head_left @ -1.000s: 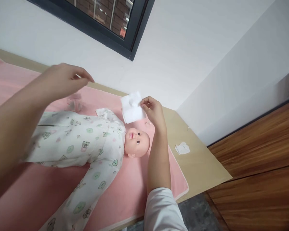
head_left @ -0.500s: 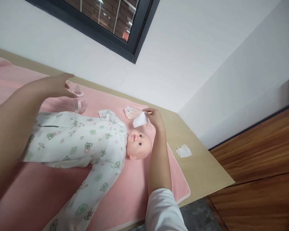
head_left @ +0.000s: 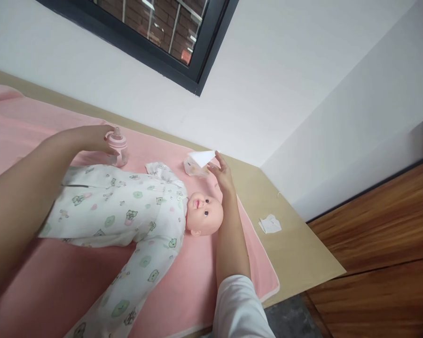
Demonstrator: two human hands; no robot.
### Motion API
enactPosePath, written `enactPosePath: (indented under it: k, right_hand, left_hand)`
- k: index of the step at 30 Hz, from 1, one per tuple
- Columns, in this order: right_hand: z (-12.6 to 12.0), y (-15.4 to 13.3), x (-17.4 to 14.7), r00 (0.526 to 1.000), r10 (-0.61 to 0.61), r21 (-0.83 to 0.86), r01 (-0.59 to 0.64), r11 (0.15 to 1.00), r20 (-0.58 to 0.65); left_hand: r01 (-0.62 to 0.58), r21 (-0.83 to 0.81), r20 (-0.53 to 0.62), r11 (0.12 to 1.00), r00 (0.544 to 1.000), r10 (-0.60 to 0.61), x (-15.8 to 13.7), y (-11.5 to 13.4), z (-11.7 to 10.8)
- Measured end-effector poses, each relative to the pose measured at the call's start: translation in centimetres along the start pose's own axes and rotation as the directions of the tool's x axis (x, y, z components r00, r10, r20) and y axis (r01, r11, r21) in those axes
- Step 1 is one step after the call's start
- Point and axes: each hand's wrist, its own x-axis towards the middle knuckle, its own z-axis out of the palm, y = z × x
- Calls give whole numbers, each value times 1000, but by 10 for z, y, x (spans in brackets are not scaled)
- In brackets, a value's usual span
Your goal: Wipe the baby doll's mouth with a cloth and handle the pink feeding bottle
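Near sleeve: a pale sleeve (head_left: 238,303) covers the right upper arm, over the corner of the pink blanket (head_left: 183,281).
Doll: it lies face up on the blanket in a print suit (head_left: 116,202), its head (head_left: 204,213) just beside the right forearm.
Left hand (head_left: 96,137): it has gone from hovering apart to meeting the bottle, fingers bent about its left side; I cannot tell whether the grip has closed.
Bottle (head_left: 121,152): upright on the blanket beyond the doll's suit. With the hand now on it, it seems to be the thing being taken up.
Right hand (head_left: 224,176): thumb and forefinger stand apart, no longer pinched, the forefinger's tip at the tissue's edge.
Tissue (head_left: 203,157): held up flat a second ago, it is now a slanting white fold above the packet (head_left: 193,166), partly covering it. I judge it is being let go, so attention looks to be passing to the bottle.
Far right: a second folded white piece (head_left: 270,224) lies on the bare table (head_left: 298,256).
Behind: a white wall (head_left: 268,94) and a dark-framed window (head_left: 197,70).
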Motion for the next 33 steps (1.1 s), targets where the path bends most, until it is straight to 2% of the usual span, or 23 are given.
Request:
enactPosePath:
  k: [3, 7, 9, 12, 16, 22, 27, 33]
  right_hand:
    - [-3, 19, -2, 992, 126, 79, -127, 989, 25]
    - [-9, 48, -5, 954, 300, 81, -301, 950, 29]
    - [-10, 58, -6, 941, 338, 100, -338, 936, 22]
    - [-11, 63, -6, 945, 328, 137, -327, 935, 15]
    - [-9, 59, -5, 961, 276, 109, -276, 955, 13]
    - [-5, 55, -5, 951, 308, 24, -308, 951, -25]
    - [-8, 57, -6, 957, 283, 46, -280, 959, -69]
    - [-12, 63, -5, 966, 240, 9, -240, 971, -93]
  left_hand:
    - [36, 36, 150, 999, 988, -41, -2, 6, -2]
    - [-68, 28, 156, 997, 986, 63, -11, 10, -3]
    - [-55, 22, 118, 998, 992, 52, -15, 10, -2]
    - [3, 45, 78, 999, 997, -7, -16, 8, 0]
    - [-58, 68, 137, 996, 989, 48, -14, 8, 0]
    - [-65, 76, 121, 995, 991, 56, -12, 5, 1]
    - [72, 104, 177, 992, 980, -90, -2, 2, 0]
    - [38, 74, 178, 997, 983, -50, -1, 2, 0]
